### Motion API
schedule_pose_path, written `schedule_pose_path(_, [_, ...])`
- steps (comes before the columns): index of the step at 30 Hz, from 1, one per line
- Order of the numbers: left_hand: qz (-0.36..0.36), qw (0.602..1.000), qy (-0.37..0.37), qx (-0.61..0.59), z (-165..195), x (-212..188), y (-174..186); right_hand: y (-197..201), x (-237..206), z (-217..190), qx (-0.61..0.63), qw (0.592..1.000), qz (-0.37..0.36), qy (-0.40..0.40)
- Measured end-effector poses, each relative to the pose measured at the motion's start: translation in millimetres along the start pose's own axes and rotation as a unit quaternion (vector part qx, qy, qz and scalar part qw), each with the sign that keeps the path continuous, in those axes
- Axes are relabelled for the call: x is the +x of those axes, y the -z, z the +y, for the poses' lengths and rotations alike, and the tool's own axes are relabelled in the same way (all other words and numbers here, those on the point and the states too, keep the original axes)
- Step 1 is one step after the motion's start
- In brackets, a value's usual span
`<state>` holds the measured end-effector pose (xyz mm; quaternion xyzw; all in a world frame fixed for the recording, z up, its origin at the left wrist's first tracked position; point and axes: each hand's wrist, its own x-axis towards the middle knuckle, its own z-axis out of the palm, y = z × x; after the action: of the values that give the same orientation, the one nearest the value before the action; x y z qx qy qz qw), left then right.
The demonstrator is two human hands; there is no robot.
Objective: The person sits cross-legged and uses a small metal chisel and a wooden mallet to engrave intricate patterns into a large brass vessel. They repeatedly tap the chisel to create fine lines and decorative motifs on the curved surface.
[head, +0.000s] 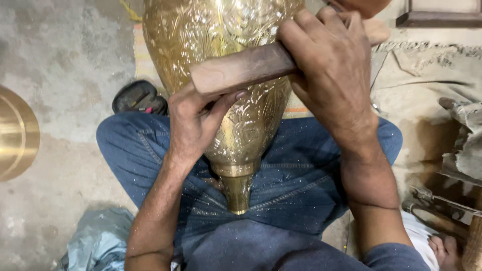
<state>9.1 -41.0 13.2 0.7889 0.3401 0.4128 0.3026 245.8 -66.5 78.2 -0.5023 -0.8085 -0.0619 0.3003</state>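
Note:
A large engraved brass vase (221,35) lies across my lap, its narrow neck (237,193) pointing toward me. My right hand (331,70) grips a wooden mallet (241,70) held across the vase's body. My left hand (193,123) rests against the vase's left side just under the mallet head, fingers curled; something small may be pinched in them but it is hidden. My legs in blue jeans (296,175) sit crossed beneath the vase.
A round brass plate (15,133) lies on the concrete floor at the left edge. A dark sandal (138,98) sits behind my left knee. Crumpled grey-blue plastic (98,241) is at bottom left. Cloth and metal tools (437,211) crowd the right side.

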Motion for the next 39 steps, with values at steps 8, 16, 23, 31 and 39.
schedule_pose_path(8, [-0.015,0.999,0.012,0.034,-13,-7,-3,-3,1,1,0.019,0.999,0.017,-0.03])
schedule_pose_path(16, [-0.021,0.999,0.047,-0.007,-11,-8,2,2,2,-2,0.188,0.973,-0.031,-0.129])
schedule_pose_path(23, [-0.021,0.998,0.018,-0.065,-10,-7,5,-4,-24,4,0.222,0.948,0.002,-0.228])
schedule_pose_path(31, [-0.028,0.997,0.014,-0.066,1,6,4,-46,-73,47,-0.082,0.983,0.005,-0.165])
schedule_pose_path(39, [-0.035,0.999,-0.017,0.023,-4,7,-3,-40,-64,45,-0.139,0.982,0.024,-0.126])
